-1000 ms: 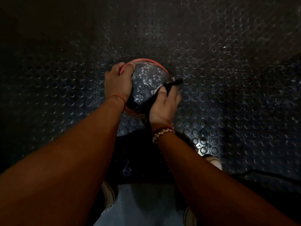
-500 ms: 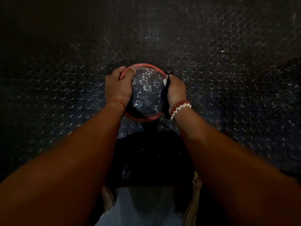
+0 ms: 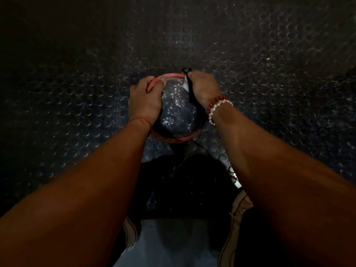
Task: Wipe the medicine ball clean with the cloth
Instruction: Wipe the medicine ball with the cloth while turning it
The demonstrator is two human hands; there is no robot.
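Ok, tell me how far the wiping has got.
Done: unclear; the medicine ball glistens on top, maybe damp. In hand: the left hand steadies its left side; the right hand grips the cloth against its far right edge. Left: likely the near side, underside.

A thin red thread (image 3: pixel 140 120) circles the wrist behind the left hand (image 3: pixel 144 99). Behind the right hand (image 3: pixel 204 89) sit two bead bracelets side by side, one dark red (image 3: pixel 216 101), one white (image 3: pixel 219 111). Both forearms are bare. Lower down are blue jeans (image 3: pixel 173 245) and pale tan shoes (image 3: pixel 238 212).
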